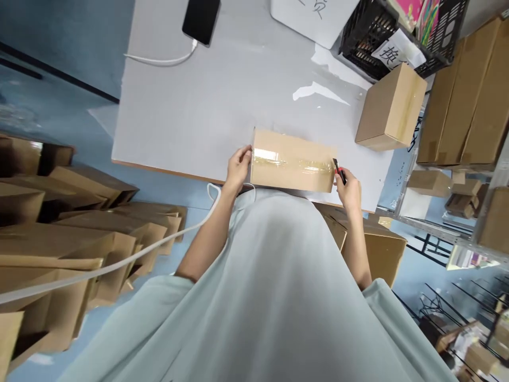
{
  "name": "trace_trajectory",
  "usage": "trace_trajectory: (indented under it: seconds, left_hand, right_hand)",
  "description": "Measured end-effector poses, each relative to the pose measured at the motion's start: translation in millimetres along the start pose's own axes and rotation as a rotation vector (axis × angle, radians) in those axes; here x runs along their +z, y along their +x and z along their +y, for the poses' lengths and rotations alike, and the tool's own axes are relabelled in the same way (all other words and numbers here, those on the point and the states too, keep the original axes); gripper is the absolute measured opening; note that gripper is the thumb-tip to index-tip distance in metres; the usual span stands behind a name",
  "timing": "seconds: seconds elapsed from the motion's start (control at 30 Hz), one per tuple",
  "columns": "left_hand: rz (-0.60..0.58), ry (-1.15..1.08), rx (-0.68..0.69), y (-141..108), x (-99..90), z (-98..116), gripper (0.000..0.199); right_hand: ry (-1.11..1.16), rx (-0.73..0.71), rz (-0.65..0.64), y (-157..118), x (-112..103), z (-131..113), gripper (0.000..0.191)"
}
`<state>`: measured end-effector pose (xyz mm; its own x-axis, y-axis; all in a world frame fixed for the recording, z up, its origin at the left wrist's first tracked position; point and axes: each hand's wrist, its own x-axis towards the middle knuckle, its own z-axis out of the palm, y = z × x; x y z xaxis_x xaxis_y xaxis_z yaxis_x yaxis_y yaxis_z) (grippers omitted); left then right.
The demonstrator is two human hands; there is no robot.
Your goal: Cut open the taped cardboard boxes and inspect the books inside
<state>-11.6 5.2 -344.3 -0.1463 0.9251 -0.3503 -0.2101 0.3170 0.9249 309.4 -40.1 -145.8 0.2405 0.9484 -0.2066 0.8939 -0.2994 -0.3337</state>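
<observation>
Blue floor (83, 37) shows around a big grey table (191, 116). On the left, near the person, lie many open brown cartons (51, 239). At the far right of the table sits a black crate (366, 40), and a brown box (392, 109) stands just nearer than it.

One long taped box (292, 162) lies flat at the near edge of the table, right in front of the person. A strip of shiny tape runs along its top from left to right.

To work well here, I think the box should stay flat and still, with the left hand keeping it from sliding. A cutter by tape is best used lightly, so the blade does not go deep and hurt what may be inside. Left fingers should stay off the line of the tape, since a slip could reach them.

The left hand (238, 168) is at the left end of the box, fingers bent and tips by its edge; I cannot tell how hard it holds. The right hand (350, 191) is closed around a small black and red cutter (339, 171) at the right end. I cannot tell if the cutter's tip touches the box.
</observation>
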Motion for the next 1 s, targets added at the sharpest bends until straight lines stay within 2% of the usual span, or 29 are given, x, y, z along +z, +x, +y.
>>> trace_trajectory:
  seconds: [0.1, 0.2, 0.3, 0.37, 0.47, 0.57, 1.0]
  left_hand:
    - [0.012, 0.064, 0.200, -19, -15.1, 8, 0.069]
    - [-0.080, 0.160, 0.339, -33, -19.0, 19, 0.077]
    - [-0.157, 0.210, 0.361, -36, -18.7, 24, 0.078]
    - [-0.186, 0.185, 0.350, -32, -19.5, 23, 0.075]
    - [-0.208, 0.165, 0.355, -26, -22.8, 19, 0.070]
    - [-0.237, 0.178, 0.360, -21, -26.6, 19, 0.066]
    - [-0.304, 0.195, 0.319, -18, -30.4, 25, 0.064]
  right_hand:
    - [-0.052, -0.160, -0.024, 5, -14, -18, 0.047]
    - [-0.146, -0.389, -0.169, 14, -16, -57, 0.044]
    - [-0.280, -0.578, -0.314, 23, -4, -106, 0.045]
    - [-0.390, -0.647, -0.382, 27, 5, -135, 0.046]
    - [-0.540, -0.679, -0.457, 30, 14, -166, 0.047]
    - [-0.631, -0.675, -0.501, 32, 18, -184, 0.047]
    - [-0.813, -0.619, -0.548, 29, 26, -206, 0.048]
